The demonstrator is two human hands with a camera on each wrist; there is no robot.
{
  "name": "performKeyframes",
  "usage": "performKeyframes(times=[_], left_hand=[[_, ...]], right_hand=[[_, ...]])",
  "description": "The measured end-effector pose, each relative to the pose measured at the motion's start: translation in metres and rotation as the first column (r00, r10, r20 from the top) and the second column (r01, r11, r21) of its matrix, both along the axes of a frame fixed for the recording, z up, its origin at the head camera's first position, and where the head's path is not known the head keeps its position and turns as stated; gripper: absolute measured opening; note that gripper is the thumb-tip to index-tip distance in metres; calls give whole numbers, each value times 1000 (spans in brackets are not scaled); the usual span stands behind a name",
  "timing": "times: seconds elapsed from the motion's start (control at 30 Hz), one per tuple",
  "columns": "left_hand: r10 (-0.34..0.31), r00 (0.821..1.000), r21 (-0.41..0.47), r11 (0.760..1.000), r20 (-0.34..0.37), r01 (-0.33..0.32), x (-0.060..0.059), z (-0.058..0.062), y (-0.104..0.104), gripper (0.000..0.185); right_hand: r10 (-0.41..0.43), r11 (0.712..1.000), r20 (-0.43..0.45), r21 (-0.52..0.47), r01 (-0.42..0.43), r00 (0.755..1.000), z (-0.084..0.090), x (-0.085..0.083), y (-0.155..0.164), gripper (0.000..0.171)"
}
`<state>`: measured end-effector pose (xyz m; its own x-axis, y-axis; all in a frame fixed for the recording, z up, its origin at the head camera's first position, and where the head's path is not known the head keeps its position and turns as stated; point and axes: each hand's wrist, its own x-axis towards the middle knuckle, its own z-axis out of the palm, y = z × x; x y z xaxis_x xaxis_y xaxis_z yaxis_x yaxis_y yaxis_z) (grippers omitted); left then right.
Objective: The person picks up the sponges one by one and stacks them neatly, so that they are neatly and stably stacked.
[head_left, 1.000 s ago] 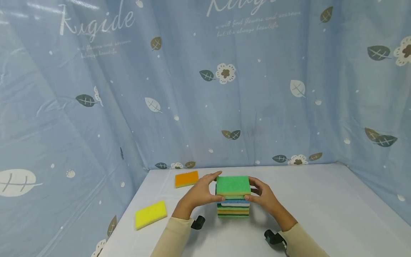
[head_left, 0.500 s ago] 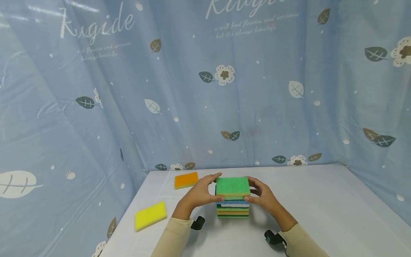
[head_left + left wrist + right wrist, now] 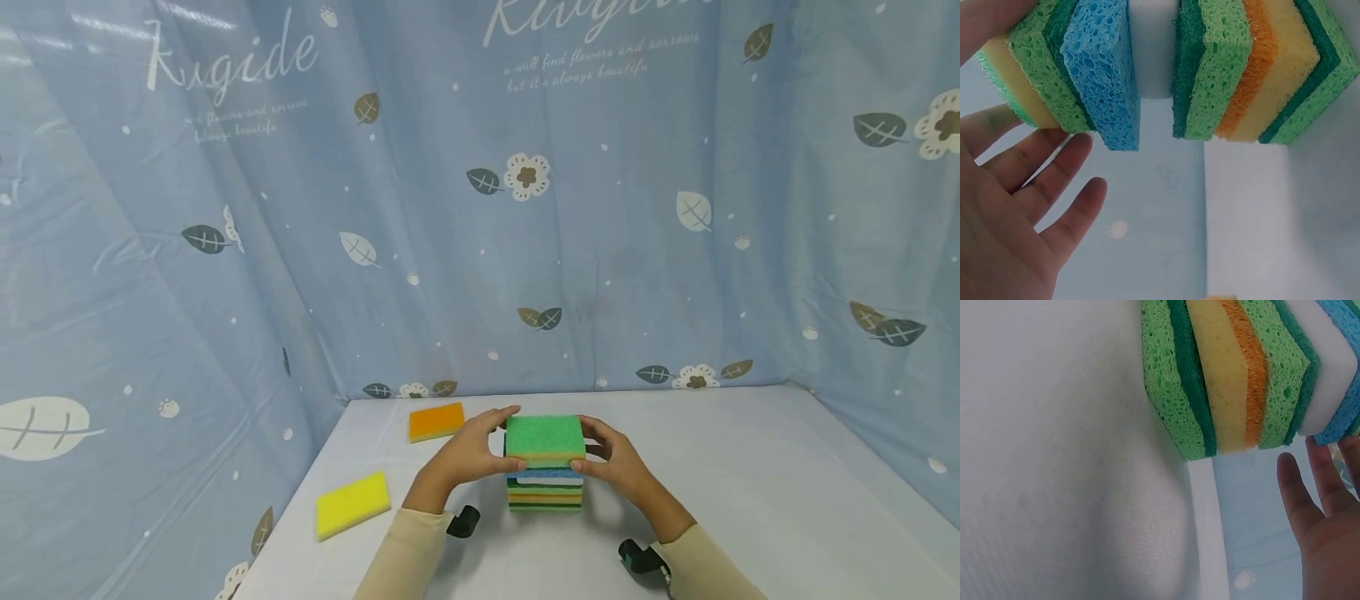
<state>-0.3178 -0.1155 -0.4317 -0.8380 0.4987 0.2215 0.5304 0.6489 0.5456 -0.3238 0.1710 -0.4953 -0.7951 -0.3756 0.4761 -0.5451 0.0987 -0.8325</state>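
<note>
while the stack (image 3: pixel 545 463) stands, two sponges (image 3: pixel 352 506) lie apart.

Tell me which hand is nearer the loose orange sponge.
Left. The left hand, just right of the orange sponge, holds the stack; the right hand is farther off, on the stack's right.

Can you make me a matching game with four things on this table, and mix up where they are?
Things
1. Flat yellow rectangular sponge
2. Orange-topped rectangular sponge
3. Smooth white block
4. Bright green-topped rectangular sponge

Places
A. In the stack of sponges, directly under the porous blue sponge
B. Off the stack, nearer the patterned blue fabric curtain
C. On top of the stack, between the left hand and right hand
D. Off the stack, nearer the beige left sleeve

Right pairs: 1-D, 2-B, 3-A, 4-C
</note>
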Motion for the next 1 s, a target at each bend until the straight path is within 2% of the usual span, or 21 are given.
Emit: performKeyframes(times=[0.23, 0.47, 0.73, 0.83, 0.93, 1.0], left_hand=[[-5, 1000, 10, 1000, 29, 5, -1, -2, -3, 93], [-16, 999, 9, 1000, 37, 16, -1, -6, -17, 97], [45, 997, -96, 995, 55, -39, 5, -13, -44, 89], [71, 996, -147, 987, 53, -62, 7, -17, -57, 87], [99, 994, -188, 978, 42, -89, 8, -18, -70, 86], [113, 993, -219, 970, 28, -105, 10, -17, -78, 85]], right_hand=[[-8, 1000, 1, 4, 8, 1000, 1, 1, 1, 69], [-11, 1000, -19, -7, 11, 1000, 3, 0, 1, 74], [-13, 1000, -42, -21, 12, 999, 4, 0, 0, 76], [-12, 1000, -47, -27, 11, 999, 4, 1, -1, 75], [-8, 1000, -56, -27, 6, 998, 14, 8, -3, 76], [-10, 1000, -58, -27, 8, 998, 15, 8, -4, 76]])
